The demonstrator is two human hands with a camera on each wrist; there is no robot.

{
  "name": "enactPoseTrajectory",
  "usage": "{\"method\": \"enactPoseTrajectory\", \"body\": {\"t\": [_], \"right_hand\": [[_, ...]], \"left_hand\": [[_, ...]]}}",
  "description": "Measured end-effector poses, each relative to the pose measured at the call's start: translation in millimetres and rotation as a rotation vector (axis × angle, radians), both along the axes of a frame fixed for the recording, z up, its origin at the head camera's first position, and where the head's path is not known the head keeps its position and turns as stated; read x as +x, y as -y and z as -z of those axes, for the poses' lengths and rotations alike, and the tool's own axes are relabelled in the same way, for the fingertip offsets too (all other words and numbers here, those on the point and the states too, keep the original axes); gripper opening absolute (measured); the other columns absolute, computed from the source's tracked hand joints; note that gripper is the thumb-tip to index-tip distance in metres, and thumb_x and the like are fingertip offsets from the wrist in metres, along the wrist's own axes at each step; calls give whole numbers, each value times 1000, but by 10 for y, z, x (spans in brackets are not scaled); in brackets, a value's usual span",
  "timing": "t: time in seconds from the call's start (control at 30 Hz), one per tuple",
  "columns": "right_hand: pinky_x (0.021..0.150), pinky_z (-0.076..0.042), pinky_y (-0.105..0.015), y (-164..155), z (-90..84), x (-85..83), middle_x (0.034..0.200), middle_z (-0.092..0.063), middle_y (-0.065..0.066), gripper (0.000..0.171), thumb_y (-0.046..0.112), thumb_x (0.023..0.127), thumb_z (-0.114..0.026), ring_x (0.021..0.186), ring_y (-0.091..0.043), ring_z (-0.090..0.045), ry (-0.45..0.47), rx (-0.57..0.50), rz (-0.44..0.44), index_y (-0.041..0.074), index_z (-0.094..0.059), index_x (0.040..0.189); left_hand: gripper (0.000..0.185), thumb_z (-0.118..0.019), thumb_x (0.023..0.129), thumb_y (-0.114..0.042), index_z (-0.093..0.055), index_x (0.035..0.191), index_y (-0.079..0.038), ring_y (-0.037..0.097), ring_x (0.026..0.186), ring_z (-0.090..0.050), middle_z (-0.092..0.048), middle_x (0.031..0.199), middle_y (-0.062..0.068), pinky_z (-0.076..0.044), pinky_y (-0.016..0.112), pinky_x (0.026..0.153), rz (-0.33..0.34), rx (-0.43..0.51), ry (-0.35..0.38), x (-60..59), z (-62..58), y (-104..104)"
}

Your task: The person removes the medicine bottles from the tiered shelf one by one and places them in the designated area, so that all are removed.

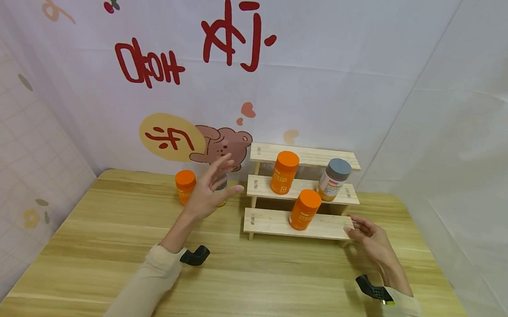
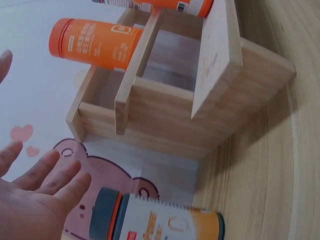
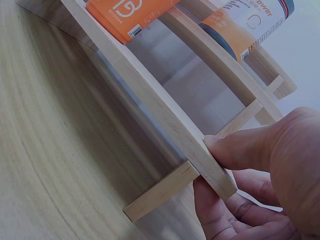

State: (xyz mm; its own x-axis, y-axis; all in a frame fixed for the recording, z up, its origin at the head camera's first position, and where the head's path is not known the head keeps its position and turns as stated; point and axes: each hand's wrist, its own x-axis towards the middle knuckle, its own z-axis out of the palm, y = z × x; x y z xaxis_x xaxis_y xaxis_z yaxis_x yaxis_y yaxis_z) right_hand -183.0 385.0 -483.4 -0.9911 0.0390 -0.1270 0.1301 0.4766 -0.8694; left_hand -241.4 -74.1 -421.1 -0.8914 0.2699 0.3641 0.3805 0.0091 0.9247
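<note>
The grey-capped orange bottle (image 2: 160, 222) should be approached squarely by the left hand (image 1: 209, 191), fingers spread, while the stepped wooden rack (image 1: 271, 222) is pinched steady at its end by the right hand (image 1: 370, 237)

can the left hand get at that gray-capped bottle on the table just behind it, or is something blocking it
Probably yes. The left hand hovers open, fingers spread, right in front of the gray-capped bottle, which stands on the table left of the wooden rack. Nothing lies between them; the orange bottle stands off to its side.
</note>
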Motion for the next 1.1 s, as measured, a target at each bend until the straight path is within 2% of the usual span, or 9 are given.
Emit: {"method": "enactPoseTrajectory", "body": {"t": [0.13,0.33,0.57,0.8,0.93,1.1], "right_hand": [[85,-53,-13,16,-8,-5,140,-50,-20,66,33,102,-66,105,2,-53,-4,-4,1,3,-41,155],[85,-53,-12,12,-5,-18,138,-51,-18,66,34,101,-66,103,4,-54,-10,3,8,3,-42,154],[85,-53,-12,18,-7,-16,137,-52,-18,67,35,101,-66,103,4,-54,-8,2,8,3,-43,154],[85,-52,-12,10,3,-9,140,-51,-19,66,34,102,-66,104,3,-53,-5,-1,10,3,-42,154],[85,-52,-12,7,15,-12,140,-50,-19,66,34,102,-66,105,2,-53,-5,2,6,3,-42,154],[85,-52,-12,8,-3,-5,141,-50,-20,66,36,102,-65,107,1,-52,-4,21,3,5,-43,155]], "left_hand": [[82,-81,90,-26,-37,158,-32,38,149,-39,-43,158,12,-33,56,124,2,10,-9,-27,-7,-85],[81,-79,90,-15,-37,159,-27,30,148,-42,-46,156,7,-35,52,123,9,12,-6,-32,-47,-199],[83,-78,91,-16,-33,161,-16,36,148,-40,-44,158,15,-35,53,123,48,4,-21,-49,-41,-344],[84,-78,90,-14,-33,161,-22,35,148,-42,-45,158,14,-36,53,123,101,17,-12,-74,-19,-484],[86,-78,90,-9,-32,162,-20,36,148,-42,-43,159,18,-36,54,123,117,28,2,-97,-6,-556],[82,-78,92,-20,-33,162,-19,40,147,-42,-43,158,19,-36,52,123,133,10,4,-146,-6,-652]]}}
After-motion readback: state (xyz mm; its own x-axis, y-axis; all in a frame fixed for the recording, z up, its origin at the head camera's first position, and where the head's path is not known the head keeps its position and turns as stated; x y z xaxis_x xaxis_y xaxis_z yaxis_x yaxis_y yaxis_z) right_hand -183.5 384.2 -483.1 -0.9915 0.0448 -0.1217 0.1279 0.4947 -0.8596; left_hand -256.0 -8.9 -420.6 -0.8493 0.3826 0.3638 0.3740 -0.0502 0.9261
